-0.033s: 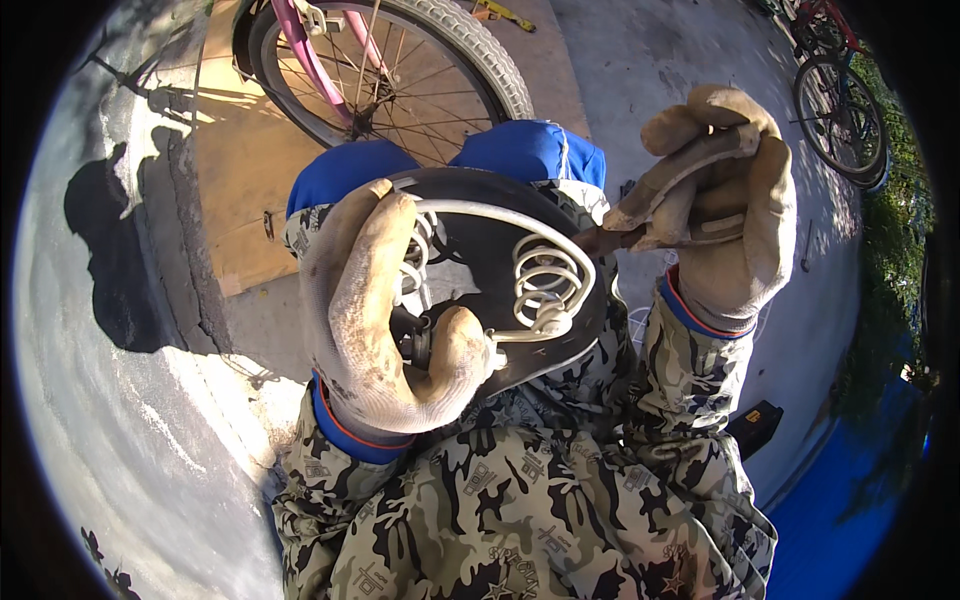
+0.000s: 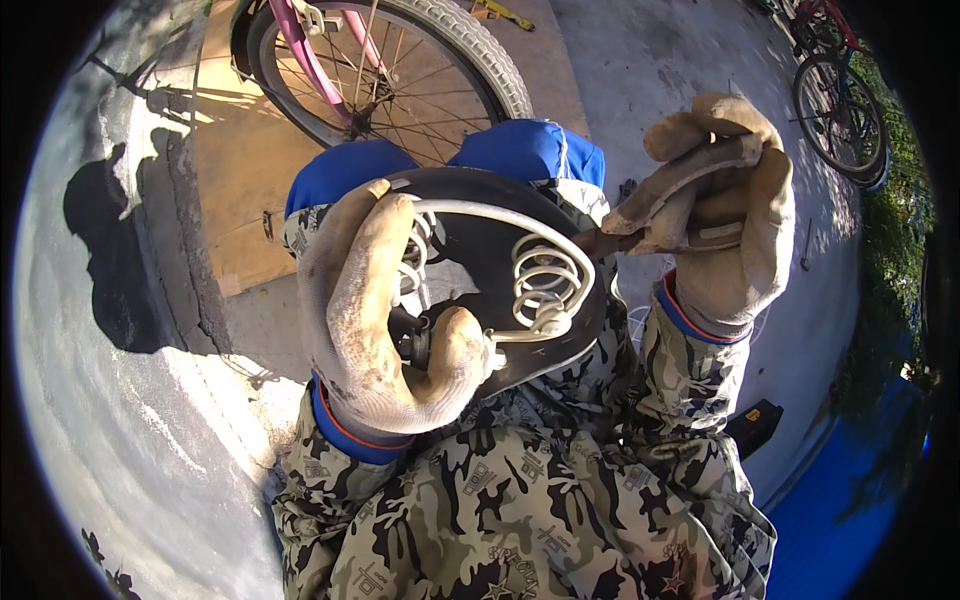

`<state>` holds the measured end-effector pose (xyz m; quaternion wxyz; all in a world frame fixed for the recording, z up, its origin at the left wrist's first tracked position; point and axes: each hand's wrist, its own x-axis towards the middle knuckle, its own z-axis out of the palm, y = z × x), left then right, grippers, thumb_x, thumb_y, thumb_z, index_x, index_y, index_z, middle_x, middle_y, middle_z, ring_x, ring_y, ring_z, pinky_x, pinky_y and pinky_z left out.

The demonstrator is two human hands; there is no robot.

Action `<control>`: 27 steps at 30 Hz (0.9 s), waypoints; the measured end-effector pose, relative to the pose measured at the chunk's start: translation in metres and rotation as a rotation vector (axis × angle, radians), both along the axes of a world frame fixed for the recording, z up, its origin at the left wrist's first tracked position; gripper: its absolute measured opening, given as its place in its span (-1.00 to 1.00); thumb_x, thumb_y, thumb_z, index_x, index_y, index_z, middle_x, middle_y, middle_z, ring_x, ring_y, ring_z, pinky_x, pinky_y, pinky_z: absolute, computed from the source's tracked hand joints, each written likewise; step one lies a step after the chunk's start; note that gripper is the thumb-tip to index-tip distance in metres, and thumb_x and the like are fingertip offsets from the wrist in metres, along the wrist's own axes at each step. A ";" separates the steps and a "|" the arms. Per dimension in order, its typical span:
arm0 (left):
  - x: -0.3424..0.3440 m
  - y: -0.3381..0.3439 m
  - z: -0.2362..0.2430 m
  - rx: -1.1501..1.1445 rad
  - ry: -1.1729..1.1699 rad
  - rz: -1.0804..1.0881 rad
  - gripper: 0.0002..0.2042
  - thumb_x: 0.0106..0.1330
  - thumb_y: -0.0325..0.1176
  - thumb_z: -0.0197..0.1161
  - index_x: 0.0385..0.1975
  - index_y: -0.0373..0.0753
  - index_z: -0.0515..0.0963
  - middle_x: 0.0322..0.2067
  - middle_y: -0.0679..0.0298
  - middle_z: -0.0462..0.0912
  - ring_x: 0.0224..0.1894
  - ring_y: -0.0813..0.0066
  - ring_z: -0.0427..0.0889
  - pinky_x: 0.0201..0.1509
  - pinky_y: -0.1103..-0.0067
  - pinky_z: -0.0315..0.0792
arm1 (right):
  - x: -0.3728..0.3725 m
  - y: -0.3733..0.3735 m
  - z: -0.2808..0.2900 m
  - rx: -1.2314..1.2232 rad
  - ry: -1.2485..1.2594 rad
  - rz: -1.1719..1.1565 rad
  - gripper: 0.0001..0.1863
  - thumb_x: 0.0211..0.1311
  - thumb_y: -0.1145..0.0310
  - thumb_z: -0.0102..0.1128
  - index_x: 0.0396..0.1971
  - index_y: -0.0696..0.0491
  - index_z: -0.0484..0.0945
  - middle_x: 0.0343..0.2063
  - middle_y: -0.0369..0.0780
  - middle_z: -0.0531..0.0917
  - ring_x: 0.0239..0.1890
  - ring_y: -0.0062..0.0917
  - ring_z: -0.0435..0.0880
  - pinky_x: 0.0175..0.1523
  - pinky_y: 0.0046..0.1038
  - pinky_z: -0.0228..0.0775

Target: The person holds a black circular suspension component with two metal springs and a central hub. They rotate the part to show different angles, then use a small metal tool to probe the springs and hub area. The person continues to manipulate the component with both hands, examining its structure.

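A black bicycle saddle (image 2: 490,215) lies upside down over my lap, its pale metal frame and coil springs (image 2: 543,275) facing up. My gloved left hand (image 2: 370,310) is closed round the saddle's left side and its frame, the thumb by the black clamp (image 2: 412,338). On the right, my gloved right hand (image 2: 735,200) grips a pair of worn pliers (image 2: 672,188) with the handles spread apart. The dark head of the pliers points left, at the right edge of the frame by the right spring. Whether it touches the frame, I cannot tell.
Ahead of my knees lies a pink bicycle's wheel (image 2: 380,90) over a tan board (image 2: 235,220). A yellow tool (image 2: 508,14) rests beyond it. More bicycles (image 2: 840,115) stand at the far right. A black box (image 2: 755,428) is beside my right elbow.
My right hand has dipped very slightly, with the pliers still in it. The left hand and the saddle look the same.
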<state>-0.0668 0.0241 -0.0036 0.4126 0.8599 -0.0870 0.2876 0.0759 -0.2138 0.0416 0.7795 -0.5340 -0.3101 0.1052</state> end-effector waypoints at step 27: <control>-0.002 0.000 -0.007 0.011 -0.072 0.042 -0.37 0.33 -0.24 0.27 0.30 -0.50 0.33 0.18 -0.27 0.45 0.13 -0.04 0.53 0.19 0.22 0.49 | -0.002 0.034 0.020 -0.235 -0.126 -0.199 -0.38 0.67 0.06 -0.30 0.09 0.42 0.45 -0.30 0.16 0.71 -0.70 -0.50 0.63 -0.62 -0.59 0.45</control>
